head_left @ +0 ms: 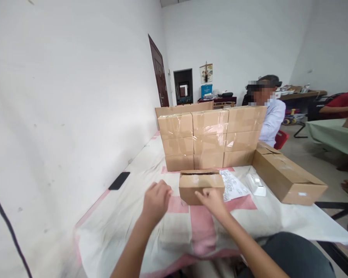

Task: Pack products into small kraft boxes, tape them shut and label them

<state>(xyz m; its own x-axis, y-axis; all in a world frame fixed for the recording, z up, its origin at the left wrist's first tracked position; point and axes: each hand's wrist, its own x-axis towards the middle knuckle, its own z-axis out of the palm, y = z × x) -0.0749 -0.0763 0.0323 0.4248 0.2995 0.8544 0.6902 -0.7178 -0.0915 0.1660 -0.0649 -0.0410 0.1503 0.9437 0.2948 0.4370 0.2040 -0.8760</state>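
A small cardboard box (188,193) stands on the cloth-covered table in front of me, with a dark gap along its top edge. My right hand (211,199) is at the front face of this box, its fingers curled; whether it grips anything is hidden. To the left of the box, my left hand (157,199) is raised over the cloth with its fingers bent together, and what it holds, if anything, is too small to tell. Behind the box, several taped cardboard boxes (210,139) are stacked in a wall.
A black phone (119,181) lies near the left wall. Right of the small box are printed sheets (233,185), a white device (255,185) and a long carton (290,175). A person (274,116) sits behind the stack; another is at the far right.
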